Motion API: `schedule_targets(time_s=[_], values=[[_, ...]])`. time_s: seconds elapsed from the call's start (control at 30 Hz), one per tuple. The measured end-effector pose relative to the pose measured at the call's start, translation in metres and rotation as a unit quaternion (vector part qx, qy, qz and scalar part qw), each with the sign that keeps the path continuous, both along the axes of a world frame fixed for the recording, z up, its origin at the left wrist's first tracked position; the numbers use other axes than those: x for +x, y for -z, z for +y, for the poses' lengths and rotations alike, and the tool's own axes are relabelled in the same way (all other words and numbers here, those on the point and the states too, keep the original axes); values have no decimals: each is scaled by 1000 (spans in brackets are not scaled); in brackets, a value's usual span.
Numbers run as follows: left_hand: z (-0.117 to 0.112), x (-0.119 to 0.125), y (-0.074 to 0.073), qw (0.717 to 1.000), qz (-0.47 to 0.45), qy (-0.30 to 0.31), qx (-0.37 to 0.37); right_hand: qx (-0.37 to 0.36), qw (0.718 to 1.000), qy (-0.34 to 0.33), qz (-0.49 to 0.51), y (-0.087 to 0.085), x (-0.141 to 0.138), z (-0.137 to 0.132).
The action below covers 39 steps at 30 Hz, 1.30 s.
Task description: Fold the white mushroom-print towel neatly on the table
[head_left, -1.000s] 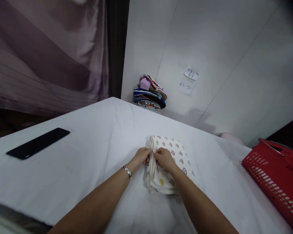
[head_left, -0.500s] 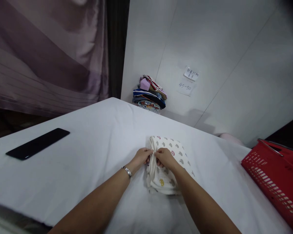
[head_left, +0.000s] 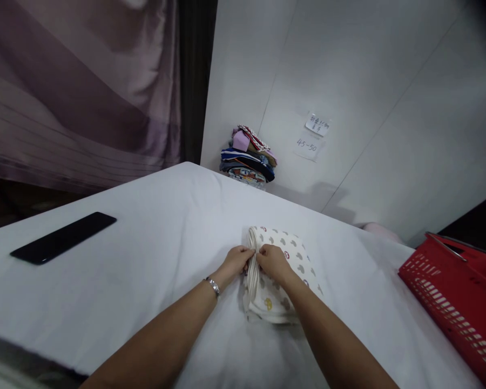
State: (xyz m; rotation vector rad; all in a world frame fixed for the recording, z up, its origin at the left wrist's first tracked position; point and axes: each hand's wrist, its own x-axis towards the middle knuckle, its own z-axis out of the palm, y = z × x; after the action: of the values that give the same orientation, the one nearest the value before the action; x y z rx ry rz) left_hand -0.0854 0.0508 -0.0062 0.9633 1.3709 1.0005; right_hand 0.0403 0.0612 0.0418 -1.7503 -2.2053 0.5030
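A folded white cloth (head_left: 294, 248) printed with grey, red and yellow mushroom shapes lies on the white-covered table (head_left: 154, 237). Its layered edge faces left. My left hand (head_left: 237, 260) pinches that edge from the left side, with a metal watch or bracelet (head_left: 213, 286) on the wrist. From the right, my right hand (head_left: 272, 261) grips the same layers near the top, its fingertips close to those of the left. Some fingers of both hands are hidden by the fabric.
At the left lies a flat black panel (head_left: 65, 237). A stack of folded clothes (head_left: 248, 156) stands by the wall at the table's far edge. On the right is a red plastic basket (head_left: 457, 292) with a metal handle. Paper notes (head_left: 308, 146) hang on the wall.
Almost nothing differs. Both hands stay on the cloth's layered edge, with only a slight shift of the right hand's fingers.
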Motion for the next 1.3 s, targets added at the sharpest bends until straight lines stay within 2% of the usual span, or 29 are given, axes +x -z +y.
schedule_targets(time_s=[0.4, 0.57, 0.73, 1.1, 1.2, 1.3], values=[[2, 2, 5, 999, 25, -25, 10, -4, 1000, -9, -2, 10, -2, -4], [-1, 3, 3, 999, -3, -37, 21, 2, 1000, -4, -25, 11, -5, -7], [-3, 0, 0, 999, -1, -25, 28, 19, 999, -7, -45, 11, -7, -11], [-4, 0, -7, 999, 31, -8, 12, 23, 997, -77, -17, 8, 0, -37], [-4, 1, -5, 999, 41, -16, 10, -11, 991, -125, 36, 7, 10, -28], [-3, 2, -2, 998, 55, -25, 17, -7, 993, -102, 60, 1, 18, -3]])
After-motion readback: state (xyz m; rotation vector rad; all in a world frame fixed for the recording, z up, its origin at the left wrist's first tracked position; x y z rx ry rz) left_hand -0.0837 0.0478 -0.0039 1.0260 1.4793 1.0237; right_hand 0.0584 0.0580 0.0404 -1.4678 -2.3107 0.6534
